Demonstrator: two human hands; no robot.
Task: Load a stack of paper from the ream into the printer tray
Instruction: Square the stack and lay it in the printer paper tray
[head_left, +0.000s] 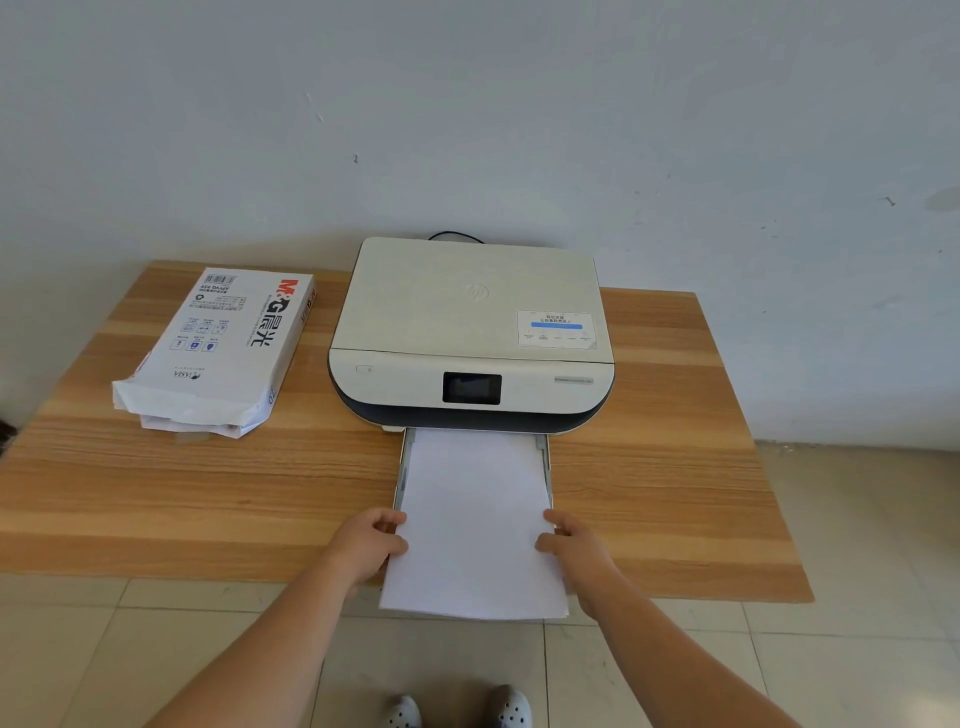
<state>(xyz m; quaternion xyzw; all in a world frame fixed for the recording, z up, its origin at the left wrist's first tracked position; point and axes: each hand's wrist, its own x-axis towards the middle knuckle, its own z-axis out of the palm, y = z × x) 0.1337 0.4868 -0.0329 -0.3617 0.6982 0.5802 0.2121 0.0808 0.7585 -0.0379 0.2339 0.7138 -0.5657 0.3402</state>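
A stack of white paper (475, 519) lies in the pulled-out tray (402, 467) at the front of the cream and dark printer (470, 332). The stack's far end reaches under the printer; its near end juts past the table edge. My left hand (369, 545) grips the stack's left edge and my right hand (574, 545) grips its right edge. The opened ream wrapper (218, 348), white with red and black print, lies on the table to the left of the printer.
The wooden table (675, 467) stands against a pale wall. A black cable (454, 236) runs behind the printer. Tiled floor lies below, with my two grey shoes (457, 709) near the bottom edge.
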